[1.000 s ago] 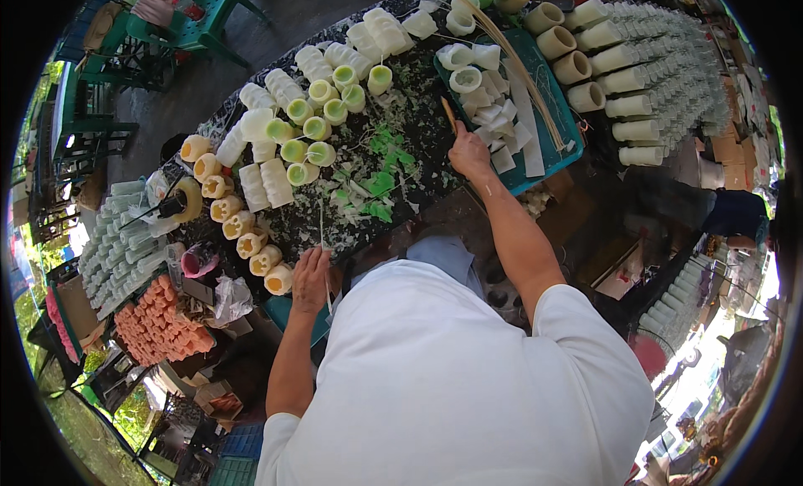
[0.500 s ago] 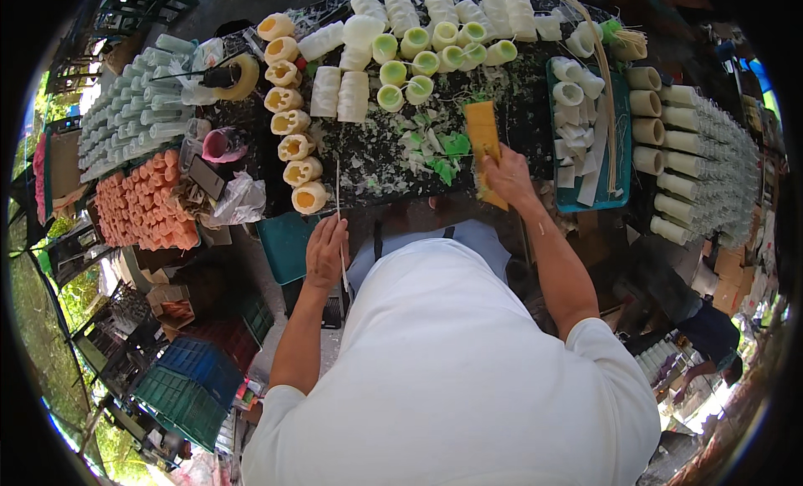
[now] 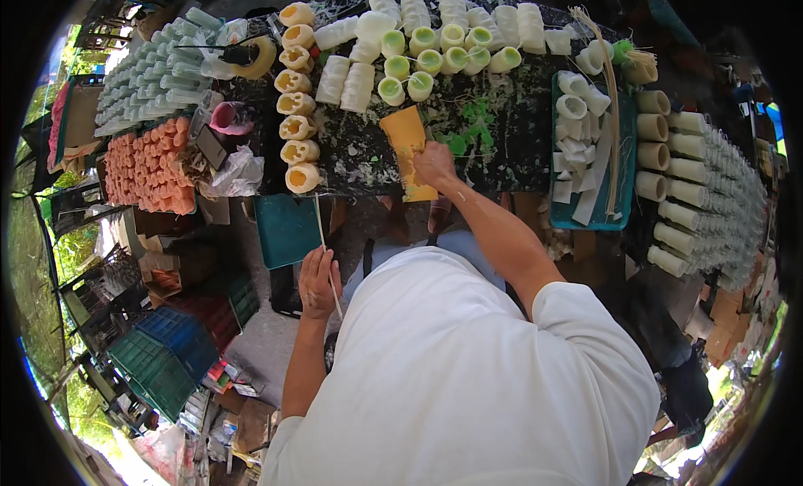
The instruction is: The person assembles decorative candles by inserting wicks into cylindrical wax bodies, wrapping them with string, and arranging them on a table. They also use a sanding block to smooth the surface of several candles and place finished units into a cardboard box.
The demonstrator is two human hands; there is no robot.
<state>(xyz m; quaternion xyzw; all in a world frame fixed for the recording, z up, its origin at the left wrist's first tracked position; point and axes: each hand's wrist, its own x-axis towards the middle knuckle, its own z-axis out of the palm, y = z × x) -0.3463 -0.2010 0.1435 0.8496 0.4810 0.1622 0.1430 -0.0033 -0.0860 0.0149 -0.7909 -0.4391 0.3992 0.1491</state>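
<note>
My right hand [image 3: 434,165] is closed on a flat yellow board [image 3: 407,151], holding it at a slant over the front middle of the black tabletop. Just right of the board, bright green flakes [image 3: 473,135] are scattered on the table. In front of the table edge, my left hand [image 3: 318,281] is closed around a thin white stick [image 3: 321,222] that points up toward the table. Ahead of the board stand whitish candle-like cylinders [image 3: 358,86], several of them with pale green hollow ends [image 3: 391,90]. Along the left runs a column of cream cups with scalloped rims [image 3: 302,177].
At right lies a teal tray [image 3: 623,214] with white pieces and long strips. Beyond it are rows of cream cylinders [image 3: 673,235] and clear glasses [image 3: 719,193]. Orange pieces [image 3: 150,164] and glasses [image 3: 159,76] fill the left. A teal tray [image 3: 288,235] sits below the table edge.
My right hand has swept the yellow board leftward across the tabletop. White scraps that lay mid-table no longer show there; green flakes remain. My left hand has dropped lower with the stick.
</note>
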